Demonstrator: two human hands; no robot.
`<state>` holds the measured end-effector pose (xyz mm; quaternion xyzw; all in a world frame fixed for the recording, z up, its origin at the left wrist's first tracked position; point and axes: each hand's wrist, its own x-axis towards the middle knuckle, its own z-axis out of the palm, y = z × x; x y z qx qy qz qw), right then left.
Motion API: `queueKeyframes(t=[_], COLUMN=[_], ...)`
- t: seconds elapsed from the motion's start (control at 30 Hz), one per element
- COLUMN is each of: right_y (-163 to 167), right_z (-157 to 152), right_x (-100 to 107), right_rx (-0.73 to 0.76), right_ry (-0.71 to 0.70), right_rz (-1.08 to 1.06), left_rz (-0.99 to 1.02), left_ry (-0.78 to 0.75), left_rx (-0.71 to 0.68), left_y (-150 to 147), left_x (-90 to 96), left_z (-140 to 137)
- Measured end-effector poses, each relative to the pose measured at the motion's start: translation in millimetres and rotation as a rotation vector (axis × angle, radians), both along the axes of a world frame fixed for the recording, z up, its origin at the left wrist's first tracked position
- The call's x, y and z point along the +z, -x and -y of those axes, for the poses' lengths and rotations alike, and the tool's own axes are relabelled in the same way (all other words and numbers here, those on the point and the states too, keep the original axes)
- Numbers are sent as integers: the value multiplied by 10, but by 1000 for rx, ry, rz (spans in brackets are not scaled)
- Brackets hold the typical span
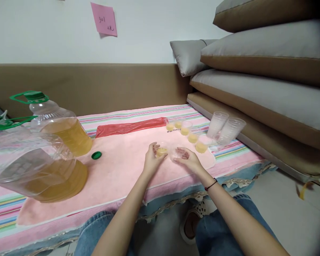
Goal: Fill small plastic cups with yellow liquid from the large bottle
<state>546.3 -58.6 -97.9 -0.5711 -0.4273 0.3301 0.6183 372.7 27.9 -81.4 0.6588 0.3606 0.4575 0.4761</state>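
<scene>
My left hand [152,156] is wrapped round a clear plastic cup with yellow liquid [162,152], near the front of the pink towel [117,167]. Just to its right, my right hand [188,159] has its fingers round an empty-looking clear plastic cup [175,153]. The two cups stand close together; whether they touch I cannot tell. Behind and to the right, several more cups of yellow liquid form a slanting row, the nearest being a filled cup [202,146].
Two large jugs of yellow liquid, a capped jug [69,133] and a nearer jug [56,181], stand left. A green cap [96,155] and a red plastic bag [130,127] lie on the towel. Stacked cups [230,131] stand right, by piled cushions [264,85].
</scene>
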Motion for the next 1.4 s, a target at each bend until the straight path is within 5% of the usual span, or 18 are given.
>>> queueKeyframes(t=[0.2, 0.5, 1.4], right_y=[58, 224, 264], right_z=[53, 37, 30], right_x=[64, 34, -2], right_rx=[49, 95, 96], right_ry=[-30, -79, -95], right_rz=[5, 53, 97], left_rz=[-19, -226, -494], left_ry=[-62, -473, -697], left_rx=[78, 111, 106], left_y=[96, 263, 315], left_x=[206, 510, 620], left_z=[82, 204, 314])
